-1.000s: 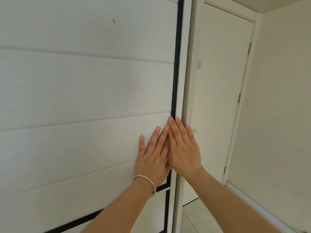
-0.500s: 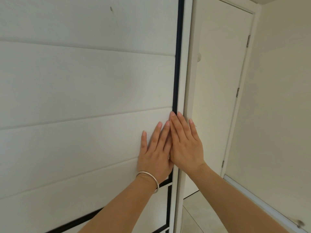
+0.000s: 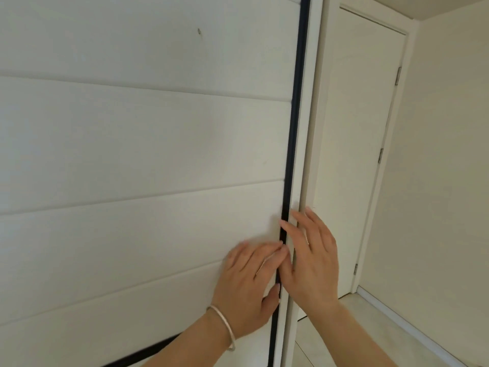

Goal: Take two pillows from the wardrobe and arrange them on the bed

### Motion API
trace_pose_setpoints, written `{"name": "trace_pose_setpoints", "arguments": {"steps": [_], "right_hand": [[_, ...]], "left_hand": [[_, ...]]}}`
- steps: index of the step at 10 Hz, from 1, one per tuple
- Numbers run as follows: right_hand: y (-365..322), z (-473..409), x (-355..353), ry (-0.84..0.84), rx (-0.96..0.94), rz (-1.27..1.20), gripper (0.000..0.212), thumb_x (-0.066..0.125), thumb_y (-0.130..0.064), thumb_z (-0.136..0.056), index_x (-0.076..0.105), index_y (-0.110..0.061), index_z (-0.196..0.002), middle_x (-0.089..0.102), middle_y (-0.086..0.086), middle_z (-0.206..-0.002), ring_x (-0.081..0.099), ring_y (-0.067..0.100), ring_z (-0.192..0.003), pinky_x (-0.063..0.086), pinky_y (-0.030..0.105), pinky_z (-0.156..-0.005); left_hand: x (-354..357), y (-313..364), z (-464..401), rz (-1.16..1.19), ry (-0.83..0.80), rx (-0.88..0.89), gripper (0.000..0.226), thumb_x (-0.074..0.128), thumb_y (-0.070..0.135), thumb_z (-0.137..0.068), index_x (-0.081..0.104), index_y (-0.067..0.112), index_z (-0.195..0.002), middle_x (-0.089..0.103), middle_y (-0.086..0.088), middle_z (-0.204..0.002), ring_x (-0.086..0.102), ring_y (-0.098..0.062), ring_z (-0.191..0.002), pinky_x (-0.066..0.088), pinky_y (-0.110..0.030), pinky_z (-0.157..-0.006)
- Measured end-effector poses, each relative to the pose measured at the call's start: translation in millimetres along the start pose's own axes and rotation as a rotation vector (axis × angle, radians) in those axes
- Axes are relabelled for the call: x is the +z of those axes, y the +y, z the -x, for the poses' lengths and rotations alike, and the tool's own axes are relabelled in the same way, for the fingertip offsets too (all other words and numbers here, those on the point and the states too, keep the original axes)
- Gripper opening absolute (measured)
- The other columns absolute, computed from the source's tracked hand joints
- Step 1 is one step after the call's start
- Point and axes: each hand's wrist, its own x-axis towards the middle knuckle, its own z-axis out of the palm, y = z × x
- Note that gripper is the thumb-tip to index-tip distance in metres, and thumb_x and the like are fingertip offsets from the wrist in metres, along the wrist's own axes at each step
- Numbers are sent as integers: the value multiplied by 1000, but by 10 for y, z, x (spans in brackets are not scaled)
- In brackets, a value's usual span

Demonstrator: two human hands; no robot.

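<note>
**Both hands at the wardrobe door's right edge**

The wardrobe door [image 3: 137,144], a white panel with horizontal grooves, fills the left and middle of the view. A black strip [image 3: 292,128] runs down its right edge, with a white frame post [image 3: 308,102] just beside it.

The left hand [image 3: 248,290] lies flat on the door panel, fingers [image 3: 267,256] loose and spread, reaching toward the black strip; its thumb tip sits right at the strip. It grasps nothing. A thin silver bangle [image 3: 225,327] circles the left wrist.

The right hand [image 3: 312,263] sits on the other side of the strip, over the white post. Its fingers [image 3: 293,231] are extended and slightly curled, with the index tip touching the black strip; the other tips lie against the post. Whether any fingertip is hooked into the gap cannot be told. The two hands nearly touch across the strip.

No pillows show; the wardrobe interior is hidden behind the panel.

To the right stands a closed white room door [image 3: 357,154] with hinges, then a cream wall [image 3: 444,168] and pale floor [image 3: 352,337]
</note>
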Motion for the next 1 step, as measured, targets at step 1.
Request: {"name": "trace_pose_setpoints", "arguments": {"steps": [1], "right_hand": [[-150,212,-216,82,109,-130,27,48,-15,-79,58,-19,-104,66,6,-108,49,18,-116,29,23,-100]], "left_hand": [[-260,-35,362,49,-72,96,55,61,24,-73,47,25,-126,59,12,-106,52,-4,-89,43,-18,-81]]}}
